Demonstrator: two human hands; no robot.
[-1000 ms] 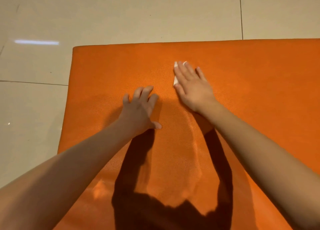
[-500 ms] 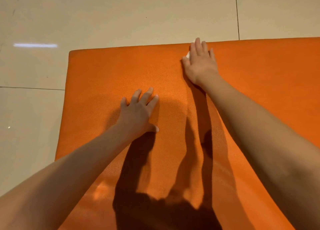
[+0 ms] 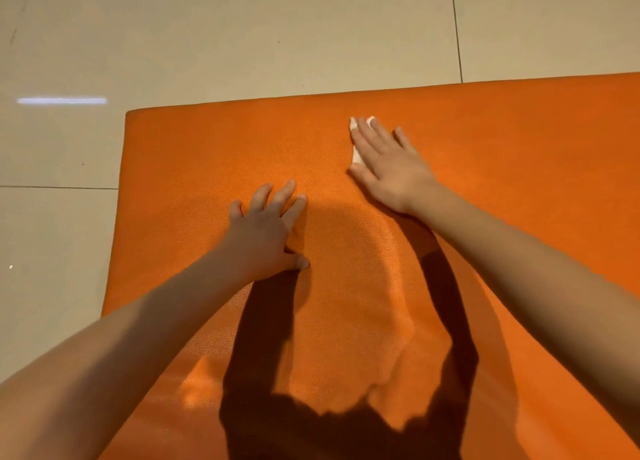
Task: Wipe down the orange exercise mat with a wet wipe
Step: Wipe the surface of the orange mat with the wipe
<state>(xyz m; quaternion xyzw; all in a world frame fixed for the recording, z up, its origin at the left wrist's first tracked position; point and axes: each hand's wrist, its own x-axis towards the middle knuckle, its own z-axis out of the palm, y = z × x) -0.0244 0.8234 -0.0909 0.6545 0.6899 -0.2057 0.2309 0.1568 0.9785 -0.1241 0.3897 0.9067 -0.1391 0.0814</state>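
In the head view, the right hand (image 3: pixel 388 168) lies flat on the orange exercise mat (image 3: pixel 519 217), fingers straight and lightly fanned, pressing a folded white wet wipe (image 3: pixel 356 157) against the surface; only slivers of the wipe show, one past the fingertips and one along the thumb side of the palm, the remainder hidden under the hand. Beyond those fingertips a band of bare mat runs up to the far edge, which crosses the frame from the rounded far-left corner to the right border. To the little-finger side of this hand the mat stretches wide and uncovered out of the picture. On its thumb side, nearer the person, the left hand (image 3: pixel 266 237) rests palm down on the mat with fingers spread apart and thumb out to the side, holding nothing; a gap of bare mat lies between the two hands. Outward from the left hand there is a strip of mat before the left edge, which slants down until the left forearm covers it. Glossy beige floor tiles (image 3: pixel 242 43) with dark grout lines lie past both edges. Dark arm shadows fall on the mat between the forearms, toward the person
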